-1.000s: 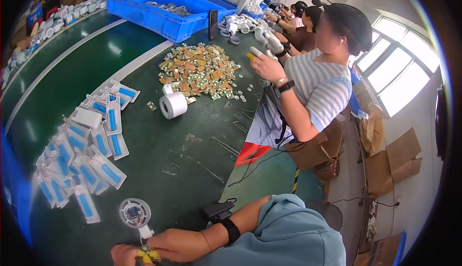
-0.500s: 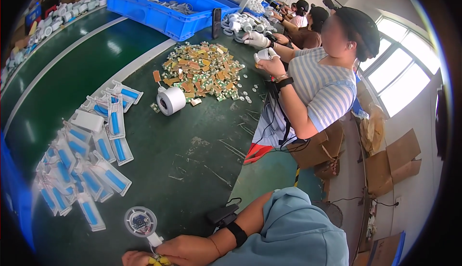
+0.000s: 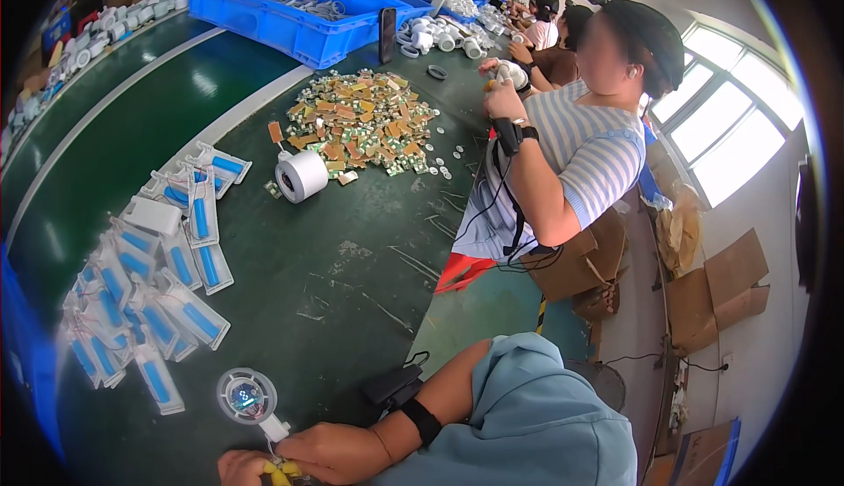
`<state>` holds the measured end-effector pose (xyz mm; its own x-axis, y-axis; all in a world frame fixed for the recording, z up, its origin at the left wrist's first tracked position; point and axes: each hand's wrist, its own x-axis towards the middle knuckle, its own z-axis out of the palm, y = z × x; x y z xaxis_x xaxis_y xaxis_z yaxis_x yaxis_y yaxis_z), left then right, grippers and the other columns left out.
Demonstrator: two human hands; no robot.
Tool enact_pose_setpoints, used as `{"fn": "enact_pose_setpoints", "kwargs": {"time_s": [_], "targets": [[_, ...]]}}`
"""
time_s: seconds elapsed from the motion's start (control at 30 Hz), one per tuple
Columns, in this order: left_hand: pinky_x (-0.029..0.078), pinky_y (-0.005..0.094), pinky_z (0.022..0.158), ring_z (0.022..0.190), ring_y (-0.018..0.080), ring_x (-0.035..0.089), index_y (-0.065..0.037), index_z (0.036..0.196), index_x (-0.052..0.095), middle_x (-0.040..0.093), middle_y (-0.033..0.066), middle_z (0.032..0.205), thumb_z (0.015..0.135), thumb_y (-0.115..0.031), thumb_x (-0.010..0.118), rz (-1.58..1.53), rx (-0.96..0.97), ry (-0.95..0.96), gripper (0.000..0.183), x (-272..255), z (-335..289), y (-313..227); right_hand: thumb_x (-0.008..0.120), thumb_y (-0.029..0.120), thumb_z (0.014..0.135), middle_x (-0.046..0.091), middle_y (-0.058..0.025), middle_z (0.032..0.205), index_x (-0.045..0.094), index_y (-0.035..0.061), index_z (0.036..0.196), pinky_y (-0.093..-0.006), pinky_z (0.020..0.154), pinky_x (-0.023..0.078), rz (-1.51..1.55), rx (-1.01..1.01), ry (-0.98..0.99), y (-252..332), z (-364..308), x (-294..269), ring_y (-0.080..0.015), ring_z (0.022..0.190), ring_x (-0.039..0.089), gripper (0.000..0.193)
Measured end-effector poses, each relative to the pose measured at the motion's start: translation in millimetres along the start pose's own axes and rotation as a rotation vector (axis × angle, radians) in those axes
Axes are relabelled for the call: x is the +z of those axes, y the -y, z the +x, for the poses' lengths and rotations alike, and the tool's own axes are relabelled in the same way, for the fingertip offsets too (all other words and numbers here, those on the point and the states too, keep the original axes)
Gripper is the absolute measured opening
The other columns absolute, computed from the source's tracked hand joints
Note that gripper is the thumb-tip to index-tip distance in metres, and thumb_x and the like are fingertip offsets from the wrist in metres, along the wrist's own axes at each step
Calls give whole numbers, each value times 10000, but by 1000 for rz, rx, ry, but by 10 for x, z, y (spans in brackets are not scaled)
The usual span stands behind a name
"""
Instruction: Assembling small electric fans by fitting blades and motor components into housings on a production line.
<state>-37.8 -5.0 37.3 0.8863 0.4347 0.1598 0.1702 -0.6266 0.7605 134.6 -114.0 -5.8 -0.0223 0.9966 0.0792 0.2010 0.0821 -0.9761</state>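
Observation:
At the lower edge, my left hand (image 3: 242,467) and my right hand (image 3: 330,453) meet with closed fingers. Yellow material (image 3: 281,470) shows at the fingertips; whether it is finger covers or a held piece, I cannot tell. What they pinch is too small to make out. Just beyond them lies a round white ring-shaped device (image 3: 247,396) with a circuit board and a lit display in its middle. Its short white neck (image 3: 276,430) points at my right hand, and thin wires run from there to my fingers. A black strap (image 3: 421,422) circles my right wrist.
Left lie several white housings with blue cells (image 3: 156,380). A white cylinder (image 3: 301,176) stands by a heap of small circuit boards (image 3: 365,126). A blue crate (image 3: 308,42) is farther back. At the right, a co-worker in stripes (image 3: 563,152) works at the table, near cardboard boxes (image 3: 716,293).
The device's display, dark before, is now lit. My hands stay together. The co-worker's hands have shifted, and the white part held there no longer shows. The whole view has moved slightly.

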Motion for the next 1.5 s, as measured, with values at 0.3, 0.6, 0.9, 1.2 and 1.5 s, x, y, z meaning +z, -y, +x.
{"fn": "enact_pose_setpoints", "kwargs": {"time_s": [0.3,0.6,0.9,1.2,1.5], "targets": [[446,516,926,1023,434,556,11,1089,580,618,203,1060,913,-209,621,61,-47,-17,285,1,-48,70,563,92,912,591,-231,796,473,-20,965,-481,655,477,70,41,3,31,36,-20,-449,772,615,153],[453,512,922,995,434,578,-5,1069,585,630,198,1052,833,-120,673,-5,8,-5,277,21,1,88,549,83,915,594,-226,821,479,-12,1008,-493,674,485,-4,-49,-1,45,-5,-31,-451,781,614,150],[507,474,807,837,395,621,9,1009,579,625,174,891,863,-71,629,94,133,-138,174,39,89,-37,548,62,904,598,-225,838,491,-6,1001,-492,669,495,-47,68,-19,179,-21,-21,-448,800,624,132],[421,492,970,908,321,625,-29,1032,600,640,125,938,741,-84,661,67,31,-88,302,-15,56,85,534,-11,895,602,-157,785,512,-15,1081,-401,597,526,-8,251,108,267,53,-181,-303,669,659,187],[420,472,942,915,289,610,-42,1000,609,622,88,927,715,-23,666,88,-10,-102,291,-26,-7,84,482,30,1010,631,-49,833,549,-12,1104,-234,541,527,-5,207,146,204,64,-153,-85,643,630,123]]}}
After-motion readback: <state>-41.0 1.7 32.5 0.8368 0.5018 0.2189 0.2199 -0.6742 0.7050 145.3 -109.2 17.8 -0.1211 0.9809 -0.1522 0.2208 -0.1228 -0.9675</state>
